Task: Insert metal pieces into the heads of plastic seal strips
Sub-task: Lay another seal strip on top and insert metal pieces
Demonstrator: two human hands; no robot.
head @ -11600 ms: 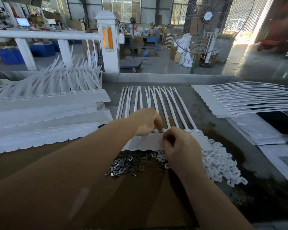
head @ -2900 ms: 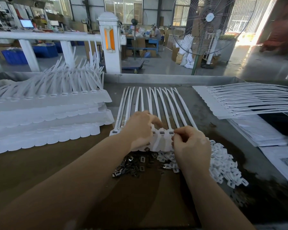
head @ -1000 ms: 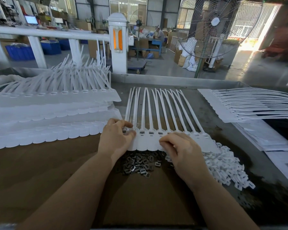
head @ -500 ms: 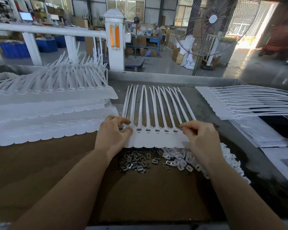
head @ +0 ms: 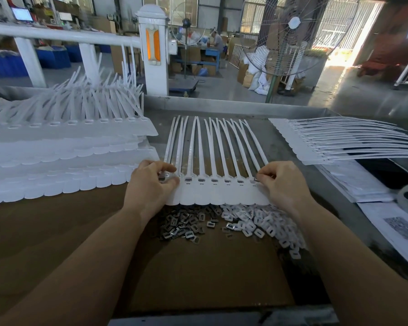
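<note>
White plastic strip row (head: 218, 194) pinched both ends; metal inserts (head: 214, 180) seemingly seated.

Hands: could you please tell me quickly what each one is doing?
Left hand: pinches the strip sheet at its left end.
Right hand: pinches its right end.

Your two hands, set apart with both forearms stretched forward.
Your left hand (head: 151, 184) curls its fingers with the thumb pinched toward them; your right hand (head: 284, 184) mirrors it, fingertips (head: 265, 172) bent inward, both wrists low over the table.
</note>
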